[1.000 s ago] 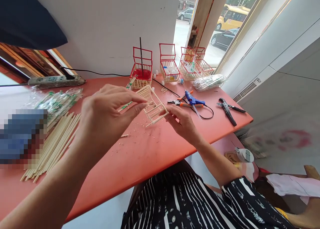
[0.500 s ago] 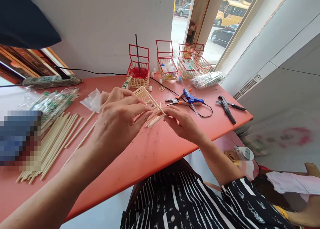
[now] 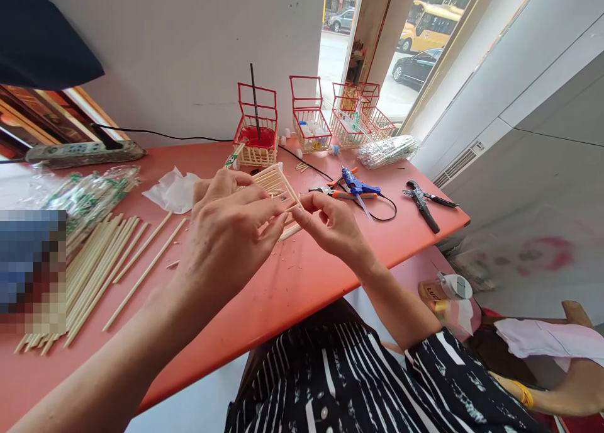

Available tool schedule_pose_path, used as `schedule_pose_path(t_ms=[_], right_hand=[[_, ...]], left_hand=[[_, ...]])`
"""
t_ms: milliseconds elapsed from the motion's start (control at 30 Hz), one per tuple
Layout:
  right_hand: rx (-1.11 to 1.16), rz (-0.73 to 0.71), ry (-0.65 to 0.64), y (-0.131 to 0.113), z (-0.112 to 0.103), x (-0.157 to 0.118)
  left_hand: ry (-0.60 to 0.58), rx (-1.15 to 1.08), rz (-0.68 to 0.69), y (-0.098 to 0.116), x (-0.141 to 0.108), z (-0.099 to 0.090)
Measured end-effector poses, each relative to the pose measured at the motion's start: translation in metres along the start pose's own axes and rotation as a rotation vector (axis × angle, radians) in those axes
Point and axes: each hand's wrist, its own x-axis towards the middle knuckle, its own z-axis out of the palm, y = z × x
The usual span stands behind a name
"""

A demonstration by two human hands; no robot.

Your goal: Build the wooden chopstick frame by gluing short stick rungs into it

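A small frame of pale wooden sticks point(image 3: 270, 180) is held tilted above the red table point(image 3: 221, 307). My left hand point(image 3: 236, 219) grips it from the left, its back toward me and hiding part of the sticks. At the frame's right corner, the thumb and fingers of my right hand point(image 3: 330, 228) are closed on the stick ends. Small wood scraps lie beneath. To the left of my left hand are loose wooden sticks point(image 3: 101, 269) and a single stick point(image 3: 144, 274). Right of my right hand lies a blue glue gun point(image 3: 358, 184).
Along the wall stand several stick baskets with red handles, one being the nearest basket point(image 3: 257, 143). Orange-handled pliers point(image 3: 349, 194) and black-handled pliers point(image 3: 422, 208) lie at right. Bagged sticks point(image 3: 389, 151) sit behind; a power strip point(image 3: 85, 151) is at left. A person's arm point(image 3: 542, 395) shows lower right.
My right hand has moved in along the frame's right corner, its fingers now further over the sticks. My left hand keeps its hold. The whole view has shifted slightly.
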Motion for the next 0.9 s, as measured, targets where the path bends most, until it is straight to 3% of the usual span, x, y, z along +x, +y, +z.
schedule_pose_path(t_ms=[167,400,600,900], right_hand=[[0.046,0.060,-0.025,-0.0024,0.0044,0.0012],[0.095,0.050,0.013,-0.0034,0.0068,-0.0012],[0.185,0.063,0.015,-0.0019,0.0089,-0.0011],[0.191,0.071,-0.003,-0.0018,0.0092,0.0007]], left_hand=[[0.015,0.085,0.019,0.0011,-0.0030,0.0038],[0.008,0.071,0.018,0.0017,-0.0046,0.0028],[-0.047,0.238,0.070,0.0069,-0.0053,-0.0023],[-0.066,0.258,0.077,0.0074,-0.0051,-0.0036]])
